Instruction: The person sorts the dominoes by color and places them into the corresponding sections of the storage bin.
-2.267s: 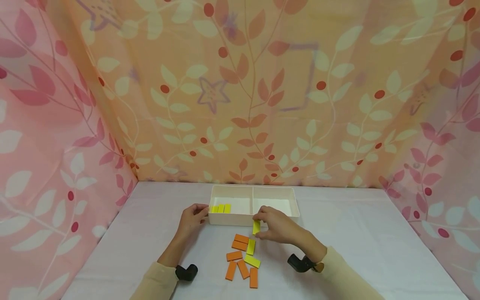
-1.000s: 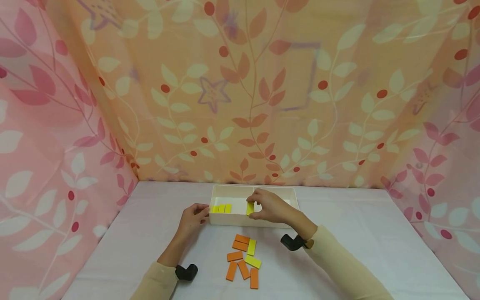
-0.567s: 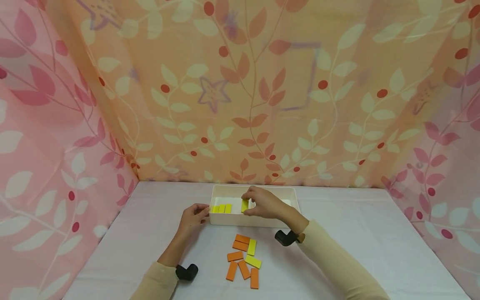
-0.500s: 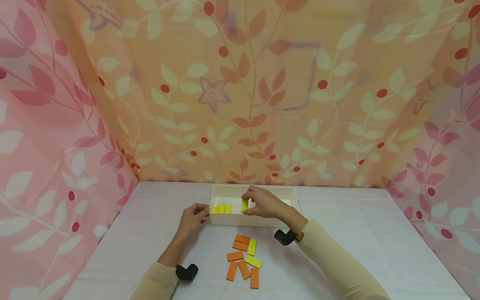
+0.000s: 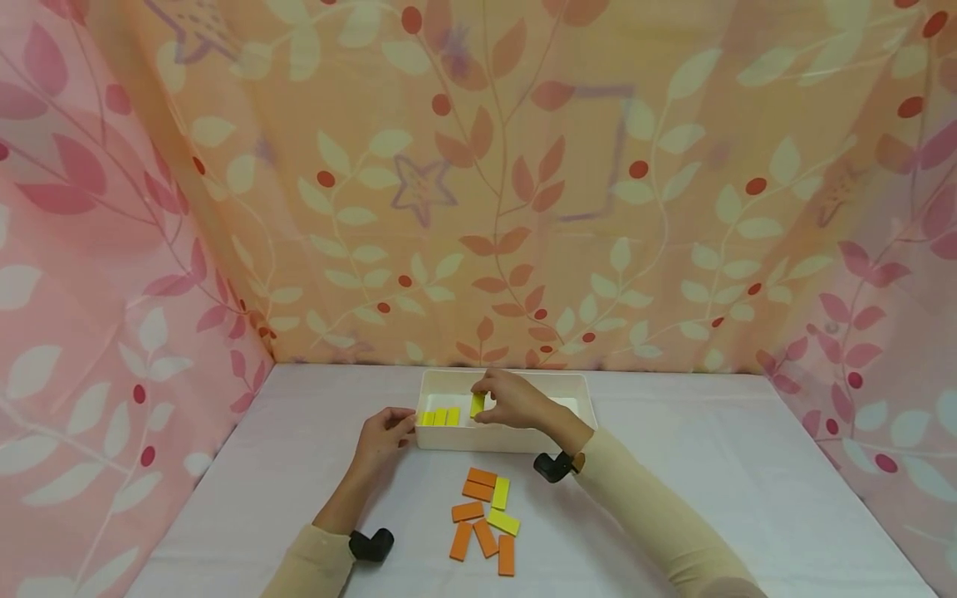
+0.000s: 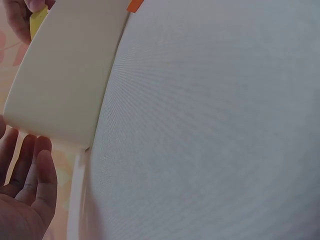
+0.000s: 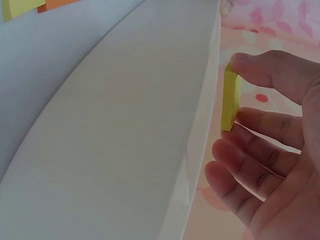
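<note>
My right hand [image 5: 516, 402] pinches a yellow rectangular block [image 5: 478, 405] between thumb and fingertips, over the left compartment of a white two-part box [image 5: 463, 439]. In the right wrist view the held yellow block [image 7: 230, 99] stands upright, beyond the box's rim. Several yellow blocks [image 5: 441, 417] stand in a row at the left end of that compartment. My left hand [image 5: 381, 440] touches the box's left end with its fingertips. The left wrist view shows the fingers of this left hand [image 6: 30, 185] lying nearly straight against the end wall.
On the white table [image 5: 299, 465], in front of the box, lie two yellow blocks [image 5: 503, 522] and several orange blocks [image 5: 461, 541]. The right compartment is partly behind my right hand. Patterned cloth [image 5: 493, 183] hangs behind and at both sides.
My right hand has lifted the yellow block from the table side over the box's front wall and moved it left toward the row. My left hand has stayed at the box's end.
</note>
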### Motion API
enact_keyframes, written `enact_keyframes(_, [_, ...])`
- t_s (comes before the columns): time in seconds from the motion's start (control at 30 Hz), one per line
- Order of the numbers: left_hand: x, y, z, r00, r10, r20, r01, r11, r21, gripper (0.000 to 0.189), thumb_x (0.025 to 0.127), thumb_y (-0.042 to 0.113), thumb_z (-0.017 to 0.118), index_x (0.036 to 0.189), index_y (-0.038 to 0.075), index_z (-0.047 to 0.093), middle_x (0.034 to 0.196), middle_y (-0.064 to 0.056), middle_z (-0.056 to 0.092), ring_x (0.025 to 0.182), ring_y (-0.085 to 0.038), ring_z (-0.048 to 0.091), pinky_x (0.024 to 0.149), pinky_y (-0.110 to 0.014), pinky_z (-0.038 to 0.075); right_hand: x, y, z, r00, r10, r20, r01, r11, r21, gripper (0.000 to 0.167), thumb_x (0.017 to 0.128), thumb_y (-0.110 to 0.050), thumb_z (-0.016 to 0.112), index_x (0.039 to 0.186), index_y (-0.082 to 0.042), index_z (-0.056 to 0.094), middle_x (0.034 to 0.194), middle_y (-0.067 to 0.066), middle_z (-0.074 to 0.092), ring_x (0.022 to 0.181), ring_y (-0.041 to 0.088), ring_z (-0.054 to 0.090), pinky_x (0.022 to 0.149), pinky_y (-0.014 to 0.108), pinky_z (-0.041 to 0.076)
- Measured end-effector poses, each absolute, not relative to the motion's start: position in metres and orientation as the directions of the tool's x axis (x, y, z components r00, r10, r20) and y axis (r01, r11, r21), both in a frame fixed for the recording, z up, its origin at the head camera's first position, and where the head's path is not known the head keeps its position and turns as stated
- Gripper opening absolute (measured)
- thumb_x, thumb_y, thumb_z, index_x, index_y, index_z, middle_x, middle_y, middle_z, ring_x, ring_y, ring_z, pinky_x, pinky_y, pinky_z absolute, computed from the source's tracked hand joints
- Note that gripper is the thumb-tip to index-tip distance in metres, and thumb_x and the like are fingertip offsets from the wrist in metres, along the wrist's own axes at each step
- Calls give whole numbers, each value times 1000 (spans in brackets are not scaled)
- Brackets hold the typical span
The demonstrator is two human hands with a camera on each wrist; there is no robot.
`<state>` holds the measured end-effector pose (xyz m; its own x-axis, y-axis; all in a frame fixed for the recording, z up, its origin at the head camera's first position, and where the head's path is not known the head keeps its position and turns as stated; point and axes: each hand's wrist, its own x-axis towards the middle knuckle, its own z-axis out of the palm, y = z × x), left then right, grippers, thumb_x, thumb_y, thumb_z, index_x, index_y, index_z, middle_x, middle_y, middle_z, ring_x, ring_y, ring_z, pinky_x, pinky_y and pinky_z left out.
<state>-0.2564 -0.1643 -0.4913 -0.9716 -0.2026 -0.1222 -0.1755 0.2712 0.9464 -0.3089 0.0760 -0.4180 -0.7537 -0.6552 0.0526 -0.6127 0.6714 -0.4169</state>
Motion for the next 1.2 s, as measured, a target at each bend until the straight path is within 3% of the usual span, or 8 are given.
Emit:
enact_keyframes(0.43, [-258,-165,-493,-973,-197,-123,-174,268,947,26,96,20,61,114,2,64,107,-14,67,89,-18,65,76,-29,54,-318,66,-428,-764,-645,17,-603,703,-378,42,82,-24,78,118,-5,68,105,5,60,92,19,59,83,31,51])
enact_keyframes(0.9, [-255,-166,-492,-976,-189,-107,-156,265,952,25,96,18,61,113,-1,63,106,-16,67,87,-17,65,77,-32,55,-326,47,-437,-727,-686,5,-643,678,-356,41,82,-25,78,115,-3,68,101,7,62,87,18,58,79,27,51])
enact_keyframes(1.2, [-258,-166,-494,-977,-188,-96,-145,265,953,26,95,17,62,113,-2,64,105,-17,68,85,-15,65,74,-28,55,-332,39,-447,-725,-688,-16,-654,696,-297,33,82,-23,77,109,-4,70,93,6,59,80,15,48,72,24,43])
